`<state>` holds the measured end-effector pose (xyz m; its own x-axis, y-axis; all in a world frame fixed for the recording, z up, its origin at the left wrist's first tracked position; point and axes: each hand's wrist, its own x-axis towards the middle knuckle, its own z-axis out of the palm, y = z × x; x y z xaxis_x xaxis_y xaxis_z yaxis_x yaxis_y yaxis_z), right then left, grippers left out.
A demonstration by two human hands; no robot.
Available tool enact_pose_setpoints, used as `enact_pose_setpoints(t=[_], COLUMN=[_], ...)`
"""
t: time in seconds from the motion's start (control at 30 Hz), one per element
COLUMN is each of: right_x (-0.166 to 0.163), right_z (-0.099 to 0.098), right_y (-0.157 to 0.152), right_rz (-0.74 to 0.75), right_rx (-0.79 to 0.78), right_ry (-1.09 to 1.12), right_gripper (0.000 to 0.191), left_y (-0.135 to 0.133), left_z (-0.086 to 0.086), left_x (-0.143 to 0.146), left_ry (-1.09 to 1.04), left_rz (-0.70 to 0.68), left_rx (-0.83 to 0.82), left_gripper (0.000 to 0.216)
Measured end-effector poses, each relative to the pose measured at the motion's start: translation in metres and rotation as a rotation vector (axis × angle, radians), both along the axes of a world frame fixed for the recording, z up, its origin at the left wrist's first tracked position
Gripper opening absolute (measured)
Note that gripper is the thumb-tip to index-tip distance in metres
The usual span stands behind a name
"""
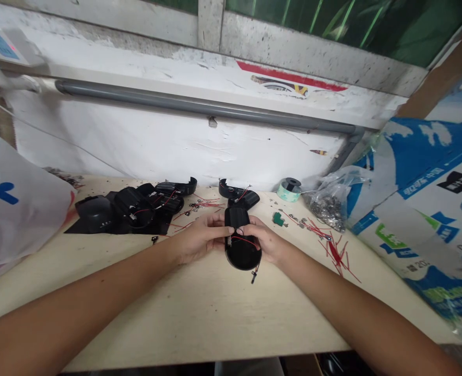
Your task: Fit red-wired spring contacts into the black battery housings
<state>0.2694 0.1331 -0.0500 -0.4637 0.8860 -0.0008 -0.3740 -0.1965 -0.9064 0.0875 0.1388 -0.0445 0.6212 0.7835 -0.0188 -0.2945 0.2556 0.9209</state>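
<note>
Black shells (137, 209) piled far left, tape roll (288, 189) far right, bag of metal bits (328, 201) just beside it, red wires (337, 253) strewn nearer, right.

Bare left hand (200, 238), bare right hand (269, 243)

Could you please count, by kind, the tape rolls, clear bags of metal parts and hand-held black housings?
Pale green roll of tape: 1
Clear plastic bag of small metal parts: 1
Black oval plastic housing between left hand and right hand: 1
Total: 3

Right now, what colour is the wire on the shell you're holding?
Red: the wire on the black shell, seen in head view.
</note>
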Motion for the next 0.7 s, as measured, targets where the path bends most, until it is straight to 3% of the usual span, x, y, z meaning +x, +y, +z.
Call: enact_pose_setpoints(t=[0.13,0.23,0.37,0.6,0.7], right_x=[-0.001,0.0,0.0,-0.003,-0.003], right_z=[-0.002,-0.005,-0.009,-0.009,-0.004], right_y=[0.001,0.002,0.004,0.005,0.005], right_rz=[-0.009,-0.054,-0.092,-0.272,-0.344], right_rx=[0.006,0.016,0.034,0.045,0.068], right_ry=[0.06,0.045,0.016,0.031,0.018], right_gripper=[0.024,0.02,0.022,0.027,0.029], left_y=[0.0,0.002,0.002,-0.014,-0.018], left_z=[-0.002,-0.004,-0.003,0.008,0.01], left_x=[0.002,0.001,-0.003,-0.008,-0.008], left_ry=[0.01,0.061,0.197,0.347,0.435], left_rz=[0.182,0.362,0.443,0.434,0.413], left_rx=[0.028,0.163,0.517,1.214,1.459], left_gripper=[0.043,0.035,0.013,0.006,0.024])
